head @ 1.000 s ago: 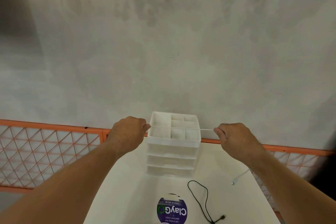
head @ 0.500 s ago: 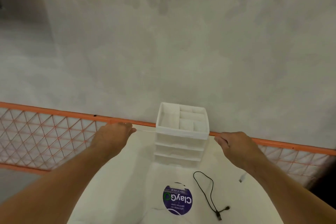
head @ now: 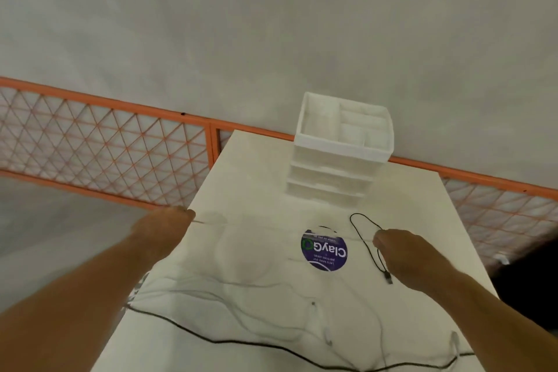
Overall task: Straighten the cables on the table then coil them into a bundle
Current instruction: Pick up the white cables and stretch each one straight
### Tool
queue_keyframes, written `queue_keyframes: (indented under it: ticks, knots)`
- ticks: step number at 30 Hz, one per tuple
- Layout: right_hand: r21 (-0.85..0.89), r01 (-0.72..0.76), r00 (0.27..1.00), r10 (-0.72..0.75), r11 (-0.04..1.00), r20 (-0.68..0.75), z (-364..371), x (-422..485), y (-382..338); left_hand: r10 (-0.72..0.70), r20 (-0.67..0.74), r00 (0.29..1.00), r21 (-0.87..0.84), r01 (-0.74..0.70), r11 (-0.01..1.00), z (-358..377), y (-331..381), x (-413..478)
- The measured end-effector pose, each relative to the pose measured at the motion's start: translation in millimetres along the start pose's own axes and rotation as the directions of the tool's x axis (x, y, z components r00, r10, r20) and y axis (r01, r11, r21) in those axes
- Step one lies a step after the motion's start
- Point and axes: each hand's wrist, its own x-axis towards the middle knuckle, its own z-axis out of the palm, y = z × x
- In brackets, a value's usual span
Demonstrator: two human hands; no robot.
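Left hand (head: pixel 163 228) and right hand (head: pixel 404 251) each pinch the white cable (head: pixel 211 222), stretched low over the table (head: pixel 256 160) (faint, blurred); dragged on, it may snag the black cable (head: pixel 363 234).

We saw a white drawer organiser (head: pixel 341 160) standing well beyond the grip, a round purple ClayGo sticker (head: pixel 324 249) lying between the two gripping points, nearer the right one, and an orange lattice fence (head: pixel 105 145) farther off before a grey wall (head: pixel 271 24).
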Motion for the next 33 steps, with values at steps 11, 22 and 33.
queue_keyframes:
  ticks: [11,22,33]
  knots:
    - [-0.195,0.028,0.999,-0.019,0.980,0.048,60,12,-59,0.070,0.102,0.992,0.111,-0.082,0.990,86,-25,-9]
    - [-0.430,-0.003,1.000,-0.008,0.903,-0.022,69,62,-93,0.077,0.140,0.987,-0.006,-0.077,0.997,112,-53,-1]
    - [-0.183,-0.070,0.990,0.091,0.981,0.104,105,43,-97,0.065,0.143,0.988,-0.192,-0.037,0.981,120,-53,-27]
